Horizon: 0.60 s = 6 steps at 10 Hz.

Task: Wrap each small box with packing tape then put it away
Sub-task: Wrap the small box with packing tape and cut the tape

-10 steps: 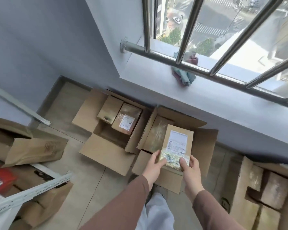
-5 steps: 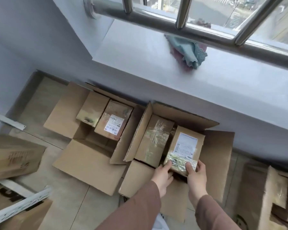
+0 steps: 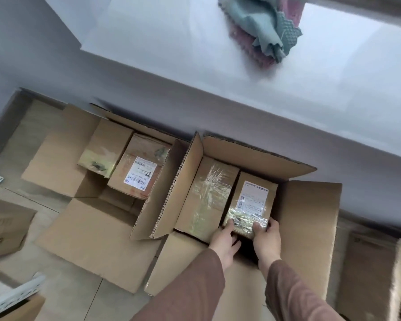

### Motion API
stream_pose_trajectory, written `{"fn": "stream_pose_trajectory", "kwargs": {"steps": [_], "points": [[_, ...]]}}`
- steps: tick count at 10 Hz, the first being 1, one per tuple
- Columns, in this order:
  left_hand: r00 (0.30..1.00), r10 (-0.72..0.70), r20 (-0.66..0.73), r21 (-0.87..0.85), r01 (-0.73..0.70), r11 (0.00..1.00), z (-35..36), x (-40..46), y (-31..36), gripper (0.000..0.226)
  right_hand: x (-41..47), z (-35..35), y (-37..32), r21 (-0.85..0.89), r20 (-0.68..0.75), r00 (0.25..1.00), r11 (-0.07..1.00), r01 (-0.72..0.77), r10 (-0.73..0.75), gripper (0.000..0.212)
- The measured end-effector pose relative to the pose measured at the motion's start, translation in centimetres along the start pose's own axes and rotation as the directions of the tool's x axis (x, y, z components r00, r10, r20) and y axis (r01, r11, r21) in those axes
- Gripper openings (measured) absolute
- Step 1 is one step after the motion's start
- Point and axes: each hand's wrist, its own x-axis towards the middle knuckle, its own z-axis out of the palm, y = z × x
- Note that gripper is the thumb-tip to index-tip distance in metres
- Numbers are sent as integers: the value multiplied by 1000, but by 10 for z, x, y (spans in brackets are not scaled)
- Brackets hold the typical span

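down on the floor under the window ledge [image 3: 195,66], an open carton [image 3: 310,216] sits with its flaps spread, and both hands reach into it from the near side. the left hand [image 3: 225,242] touches the near left corner of a small taped box [image 3: 250,205], fingers curled under its edge and thumb up along the side; the right hand [image 3: 266,237] grips the near right corner, fingers bent over the shiny tape that wraps that end. the small taped box bears a white shipping label [image 3: 254,198] on top and lies tilted, its far end lower inside the carton, right of a second wrapped box [image 3: 206,195] that it sits just beside, the two touching or nearly so. brown sleeves [image 3: 195,286] cover both forearms. left of this carton stands another open carton [image 3: 83,216], its flaps laid flat on the tiles, holding two more boxes side by side at the far end: a plain one [image 3: 104,151] and a labelled one [image 3: 137,167] with a barcode sticker. crumpled cloths [image 3: 269,35], green over pink, lie on the ledge. more cardboard [image 3: 7,225] shows at the left edge, further boxes [image 3: 380,274] at the right, blurred, and a white perforated metal rail [image 3: 14,295] crosses the lower left corner.
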Motion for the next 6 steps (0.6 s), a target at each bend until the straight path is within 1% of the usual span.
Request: {"fn": "stream_pose_trajectory", "kwargs": {"steps": [1,2,3,4,5,6], "points": [[1000,-14,-8,-6,14,1000,8,11,3,48,9,9,-1,-20,-14,1000,1000,11,-11,44],[1000,-29,-8,-6,29,1000,14,18,4,45,22,12,-7,-32,-33,999,999,-22,21,46],[999,-44,-16,-14,44,999,15,22,4,50,30,13,-11,-6,-14,998,998,-66,66,43],[999,-52,1,7,52,999,15,18,9,52,31,10,-16,14,38,995,996,-88,87,48],[999,-43,9,32,43,999,11,7,16,52,23,3,-24,49,49,996,996,-75,73,65],[999,-52,8,59,51,997,2,-9,20,56,2,-4,-33,136,90,995,990,-47,35,63]]}}
